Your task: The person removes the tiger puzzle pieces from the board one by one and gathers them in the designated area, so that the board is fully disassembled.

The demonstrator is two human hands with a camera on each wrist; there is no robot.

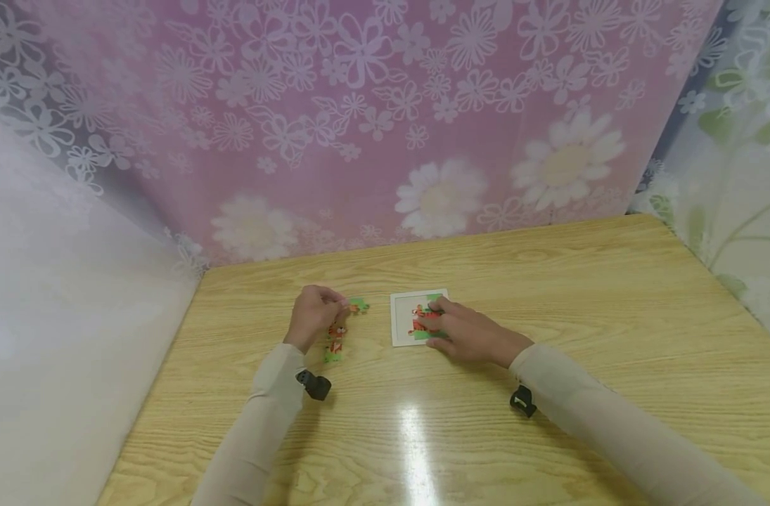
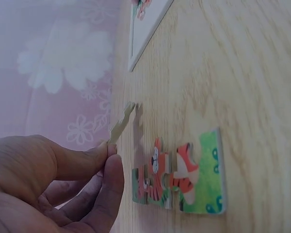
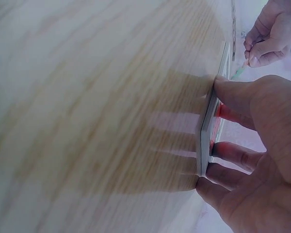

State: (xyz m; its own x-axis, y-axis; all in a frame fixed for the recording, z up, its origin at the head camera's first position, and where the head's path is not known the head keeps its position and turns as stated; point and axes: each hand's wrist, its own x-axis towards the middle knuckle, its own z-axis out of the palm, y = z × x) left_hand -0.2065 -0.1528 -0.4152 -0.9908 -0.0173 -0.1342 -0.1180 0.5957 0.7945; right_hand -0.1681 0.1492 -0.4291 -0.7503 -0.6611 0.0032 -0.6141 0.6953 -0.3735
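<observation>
My left hand [image 1: 315, 315] pinches a jigsaw piece [image 1: 360, 304] between thumb and fingertips, its thin edge showing in the left wrist view. Beneath that hand several loose jigsaw pieces [image 2: 203, 177] lie on the table, printed with an orange tiger on green. My right hand [image 1: 470, 330] rests over the right side of a white square puzzle tray [image 1: 402, 344]. Its fingertips touch the red and green pieces [image 1: 420, 334] inside, with the thumb at the tray's edge in the right wrist view. Part of the picture is hidden under the fingers.
The wood-grain table [image 1: 549, 281] extends on all sides of the tray. Pink flowered cloth [image 1: 359, 140] hangs along the back edge, and pale cloth stands at the left and right. Each wrist wears a small black device [image 1: 313, 385].
</observation>
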